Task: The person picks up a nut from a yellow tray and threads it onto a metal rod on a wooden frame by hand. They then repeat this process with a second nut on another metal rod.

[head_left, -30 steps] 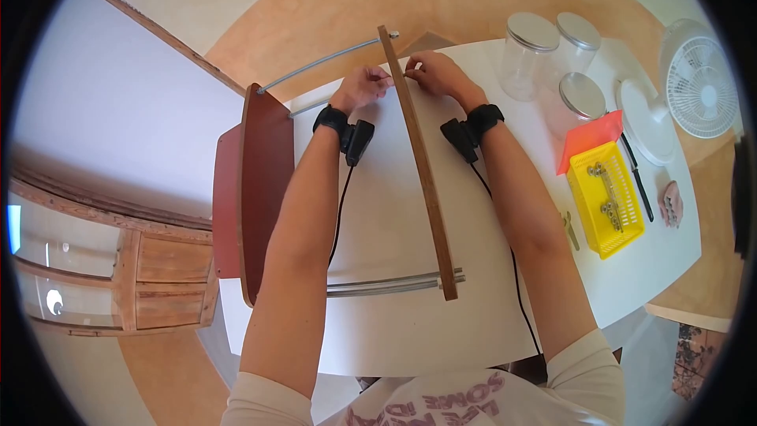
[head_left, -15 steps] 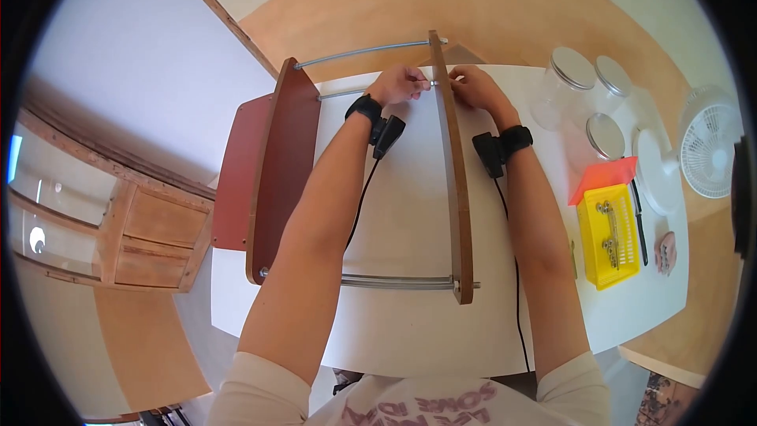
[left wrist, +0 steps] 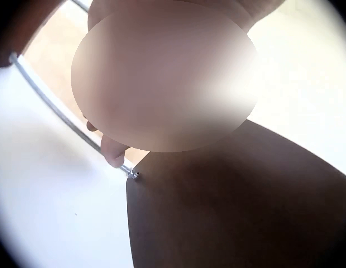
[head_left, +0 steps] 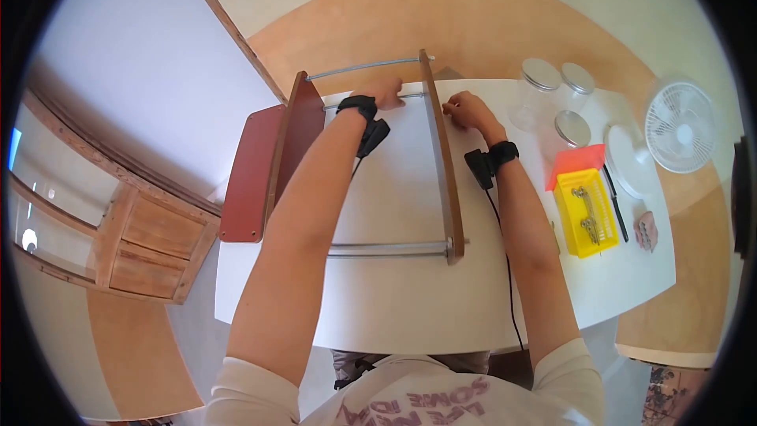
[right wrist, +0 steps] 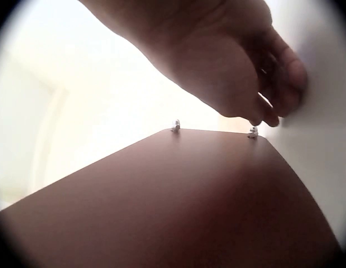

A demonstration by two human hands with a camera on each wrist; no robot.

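Observation:
A frame of reddish-brown boards joined by metal rods stands on the white table. Across the far side, my left hand [head_left: 384, 92] holds the lower metal rod [left wrist: 55, 114], close to the right-hand board [head_left: 441, 166]; blur covers much of this hand in the left wrist view. A nut [left wrist: 132, 174] sits where that rod meets the board. On the board's outer side is my right hand [head_left: 471, 113], its fingers loosely curled and nothing seen in them. Its fingertips overlap a metal rod end [right wrist: 253, 132] in the right wrist view. Another rod end [right wrist: 176, 124] sticks out beside it.
To the right, a yellow basket [head_left: 564, 205] holds metal hardware, with a red sheet [head_left: 574, 164] behind it. A black-handled knife-like tool [head_left: 617, 209], lidded jars [head_left: 540, 75] and a white fan [head_left: 680, 126] are beyond. Two rods [head_left: 378, 251] cross the near side.
My left hand has slid left along the far rod, away from the right-hand board. The right hand has drawn slightly away from the board's outer face. The head view has shifted.

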